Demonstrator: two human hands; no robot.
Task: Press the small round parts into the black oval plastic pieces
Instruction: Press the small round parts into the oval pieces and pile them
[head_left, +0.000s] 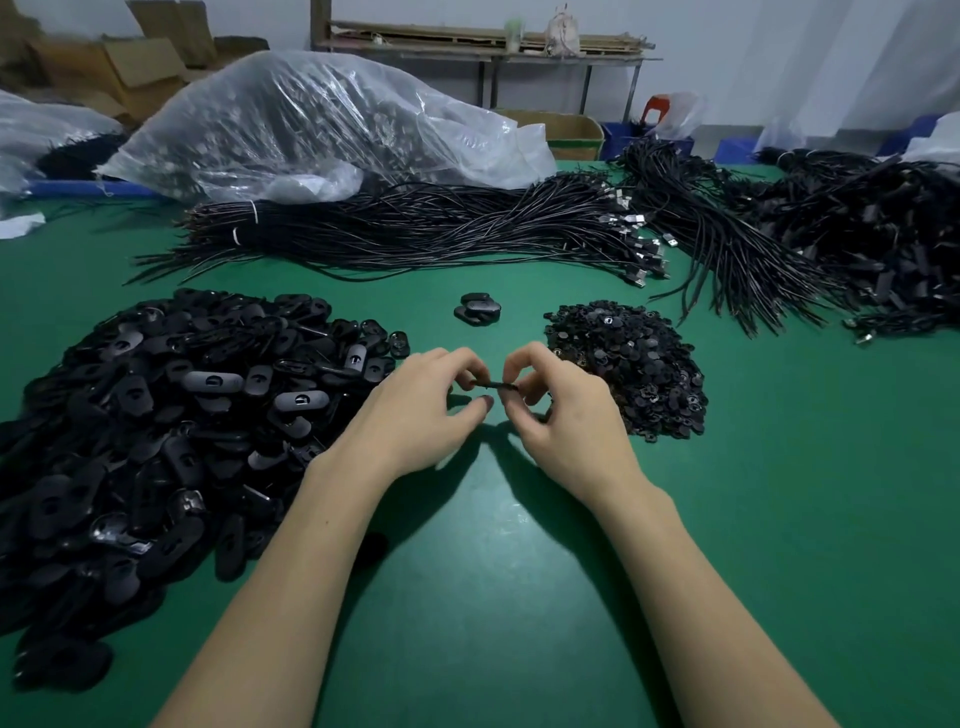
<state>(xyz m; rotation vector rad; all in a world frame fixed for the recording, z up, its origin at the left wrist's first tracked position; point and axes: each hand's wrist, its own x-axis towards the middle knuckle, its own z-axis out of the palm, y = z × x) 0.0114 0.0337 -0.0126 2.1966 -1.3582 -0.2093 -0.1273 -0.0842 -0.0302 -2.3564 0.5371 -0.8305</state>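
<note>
Both hands, left hand (421, 405) and right hand (556, 410), pinch one black oval piece (493, 385) edge-on, seemingly mid-press; next likely needs firm thumb pressure to seat the round part.

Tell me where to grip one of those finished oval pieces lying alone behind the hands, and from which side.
Take the top one of the small stack from above, pinching across its narrow width. It lies flat, clear of both heaps, with its long sides exposed.

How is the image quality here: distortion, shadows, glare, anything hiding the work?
Head view: wide-angle bending at the edges; plastic bag shows glare; both hands cast dark shadows on the green table; the black piece pinched between them is too dark to read.
</note>
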